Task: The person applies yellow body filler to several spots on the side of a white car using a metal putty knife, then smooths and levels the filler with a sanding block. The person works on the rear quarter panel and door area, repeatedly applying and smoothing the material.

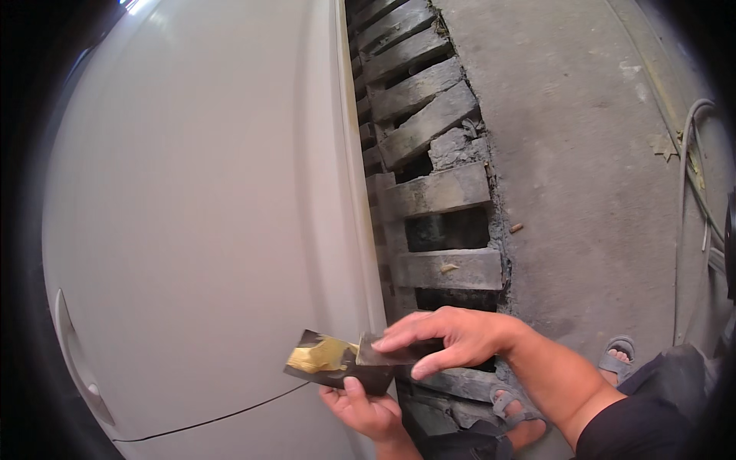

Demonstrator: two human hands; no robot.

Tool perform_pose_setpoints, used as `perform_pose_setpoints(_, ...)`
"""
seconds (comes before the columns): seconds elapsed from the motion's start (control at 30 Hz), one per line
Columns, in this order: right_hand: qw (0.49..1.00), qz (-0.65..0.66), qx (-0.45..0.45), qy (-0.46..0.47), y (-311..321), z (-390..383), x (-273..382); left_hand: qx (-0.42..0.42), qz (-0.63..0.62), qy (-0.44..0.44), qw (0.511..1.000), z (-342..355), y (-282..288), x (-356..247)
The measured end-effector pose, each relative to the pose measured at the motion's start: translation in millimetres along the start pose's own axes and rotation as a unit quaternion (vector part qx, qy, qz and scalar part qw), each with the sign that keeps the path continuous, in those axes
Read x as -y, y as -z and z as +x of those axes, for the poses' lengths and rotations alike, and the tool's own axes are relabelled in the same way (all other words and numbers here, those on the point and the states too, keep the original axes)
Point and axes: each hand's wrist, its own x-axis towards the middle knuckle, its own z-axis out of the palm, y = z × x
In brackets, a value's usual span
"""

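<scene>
My left hand [366, 410] grips a dark flat board [368, 379] from below, its thumb over the near edge. A lump of yellow putty [322, 355] is smeared across the board's left part. Over the board's right part, my right hand [452, 337] holds a dark, thin putty spreader [399, 353], fingers stretched along its top and thumb below. The spreader's left edge is at the putty's right side; whether it presses on the board I cannot tell. Both hands are beside the edge of a large pale grey vehicle panel [207, 199].
A handle [73, 356] and a dark seam [230, 412] mark the panel's lower left. Below its right edge runs a slatted concrete grating [445, 192] with open gaps. Grey concrete floor [575, 153] lies to the right, with a looped hose [684, 161]. My sandalled foot [517, 410] stands near the grating.
</scene>
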Motion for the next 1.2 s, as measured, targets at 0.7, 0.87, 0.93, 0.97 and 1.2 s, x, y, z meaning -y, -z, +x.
perform_pose_setpoints(0.7,0.808,-0.504,-0.219,0.210,-30.8,20.4,119.9,-0.019,0.138,-0.156,0.978,22.5,-55.2,-111.2)
perform_pose_setpoints(0.87,0.805,-0.545,-0.144,0.185,-41.0,22.2,125.2,-0.032,0.153,-0.144,0.977,18.1,-52.8,-121.9)
perform_pose_setpoints(0.93,0.821,-0.526,-0.131,0.178,-35.5,20.4,128.4,-0.033,0.179,-0.155,0.971,14.2,-54.4,-125.9)
perform_pose_setpoints(0.97,0.837,-0.505,-0.117,0.176,-31.8,20.4,129.8,-0.032,0.194,-0.154,0.968,14.4,-55.4,-127.8)
perform_pose_setpoints(1.2,0.988,0.102,-0.118,0.001,3.4,26.4,134.7,-0.071,0.201,-0.269,0.939,43.1,-42.6,-146.1)
